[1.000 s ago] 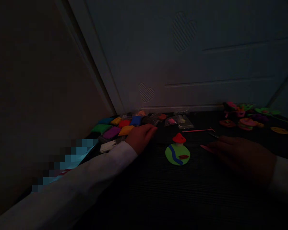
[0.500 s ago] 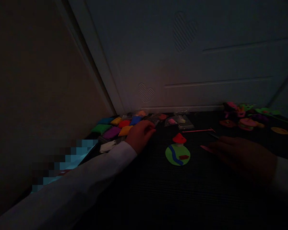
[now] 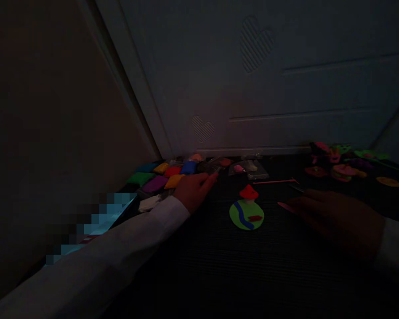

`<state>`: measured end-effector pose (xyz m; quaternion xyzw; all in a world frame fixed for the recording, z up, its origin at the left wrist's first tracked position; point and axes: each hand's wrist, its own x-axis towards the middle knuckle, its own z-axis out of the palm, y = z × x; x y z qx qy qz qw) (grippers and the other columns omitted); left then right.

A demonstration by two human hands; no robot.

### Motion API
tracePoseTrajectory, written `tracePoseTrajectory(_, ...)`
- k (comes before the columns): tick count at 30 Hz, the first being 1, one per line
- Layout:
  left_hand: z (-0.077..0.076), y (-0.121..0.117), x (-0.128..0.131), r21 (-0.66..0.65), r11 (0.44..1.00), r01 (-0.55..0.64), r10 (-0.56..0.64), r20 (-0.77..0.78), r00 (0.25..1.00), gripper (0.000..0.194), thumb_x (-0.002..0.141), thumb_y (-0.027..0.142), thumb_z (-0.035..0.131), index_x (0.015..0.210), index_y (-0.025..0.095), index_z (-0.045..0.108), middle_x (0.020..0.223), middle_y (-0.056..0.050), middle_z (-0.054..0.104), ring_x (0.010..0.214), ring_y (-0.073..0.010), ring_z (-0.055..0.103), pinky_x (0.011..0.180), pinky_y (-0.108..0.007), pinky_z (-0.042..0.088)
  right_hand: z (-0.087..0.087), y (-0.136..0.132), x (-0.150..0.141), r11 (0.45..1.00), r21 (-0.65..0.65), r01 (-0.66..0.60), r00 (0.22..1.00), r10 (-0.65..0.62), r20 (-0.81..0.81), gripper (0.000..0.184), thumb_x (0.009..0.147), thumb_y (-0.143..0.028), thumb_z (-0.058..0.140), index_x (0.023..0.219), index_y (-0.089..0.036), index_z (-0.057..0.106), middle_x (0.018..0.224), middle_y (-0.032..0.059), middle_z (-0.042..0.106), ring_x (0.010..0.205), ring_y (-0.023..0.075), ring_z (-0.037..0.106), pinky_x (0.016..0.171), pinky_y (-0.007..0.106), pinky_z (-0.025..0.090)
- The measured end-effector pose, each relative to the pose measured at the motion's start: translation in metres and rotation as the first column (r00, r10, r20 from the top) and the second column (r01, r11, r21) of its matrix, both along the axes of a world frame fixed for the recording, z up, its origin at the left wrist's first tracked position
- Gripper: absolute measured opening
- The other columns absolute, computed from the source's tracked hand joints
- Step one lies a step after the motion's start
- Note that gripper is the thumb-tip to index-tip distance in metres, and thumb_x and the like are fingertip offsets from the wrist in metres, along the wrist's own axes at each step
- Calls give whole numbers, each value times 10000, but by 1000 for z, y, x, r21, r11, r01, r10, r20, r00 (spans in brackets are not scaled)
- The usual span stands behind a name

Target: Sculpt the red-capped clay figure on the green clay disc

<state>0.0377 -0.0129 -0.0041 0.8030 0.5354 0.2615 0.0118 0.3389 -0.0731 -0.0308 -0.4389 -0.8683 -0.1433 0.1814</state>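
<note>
A round green clay disc (image 3: pixel 234 217) with a blue winding strip and a small brown-red piece on it lies on the dark table. At its far edge stands a clay mushroom (image 3: pixel 249 192) with a red cap and pale stem. My left hand (image 3: pixel 194 191) is closed, thumb and fingers pinching the edge of a clear plastic bag (image 3: pixel 217 169) with something dark in it. To the right, my right hand (image 3: pixel 339 221) rests low, fingers stretched forward over a pink pointed tool (image 3: pixel 285 207) and a grey-tipped tool (image 3: pixel 296 188). Deep shadow hides much of that hand's underside.
Colored clay packs, among them a purple one (image 3: pixel 155 184) and a green one (image 3: pixel 140 178), crowd the back left. Small clear bags (image 3: pixel 249 168) and a thin pink rod (image 3: pixel 275 181) lie behind the disc. Several finished clay pieces (image 3: pixel 342 172) sit back right, before a panelled door (image 3: pixel 302 93).
The fingers of my left hand have straightened forward and closed on the edge of the plastic bag. My right hand and the green disc stay put.
</note>
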Motion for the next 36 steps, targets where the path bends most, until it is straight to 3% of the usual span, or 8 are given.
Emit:
tracePoseTrajectory(9, -3, 5, -1, -4, 1000, 22, -22, 81, 996, 169, 799, 221, 510, 926, 170, 607, 868, -28, 669, 771, -149, 607, 677, -266, 466, -2, 2, 2, 998, -60, 16, 999, -15, 28, 241, 862, -286, 422, 973, -221, 627, 803, 52, 637, 642, 146, 598, 557, 270, 444)
tracePoseTrajectory(16, -1, 4, -1, -8, 1000, 18, -17, 76, 997, 237, 836, 336, 462, 873, 181, 637, 787, -13, 668, 708, -152, 598, 624, -273, 448, 0, 3, 4, 997, -74, -12, 999, 15, 38, 238, 858, -286, 426, 969, -222, 626, 789, 50, 639, 611, 140, 594, 522, 261, 430)
tracePoseTrajectory(22, 1, 1, -1, -21, 1000, -5, 6, 52, 999, 429, 871, 411, 354, 619, 163, 597, 560, 4, 579, 548, -136, 544, 529, -261, 378, -1, 2, 2, 994, -99, 36, 998, -31, 48, 254, 872, -305, 408, 961, -220, 630, 816, 57, 638, 649, 150, 600, 555, 276, 448)
tracePoseTrajectory(29, -2, 5, -1, -18, 1000, 17, -15, 112, 994, 206, 811, 314, 504, 881, 160, 621, 806, -19, 658, 729, -141, 594, 630, -253, 444, -3, 2, 3, 974, -198, 105, 992, -89, 89, 330, 902, -374, 306, 997, -254, 598, 845, 42, 617, 686, 164, 588, 621, 342, 478)
tracePoseTrajectory(36, -3, 6, -1, -36, 999, 33, -28, 123, 992, 140, 769, 233, 556, 874, 160, 613, 828, -16, 650, 724, -129, 585, 633, -243, 448, -4, 2, 3, 979, -178, 100, 992, -84, 92, 328, 905, -351, 306, 1028, -240, 589, 895, 61, 615, 723, 174, 597, 636, 352, 483)
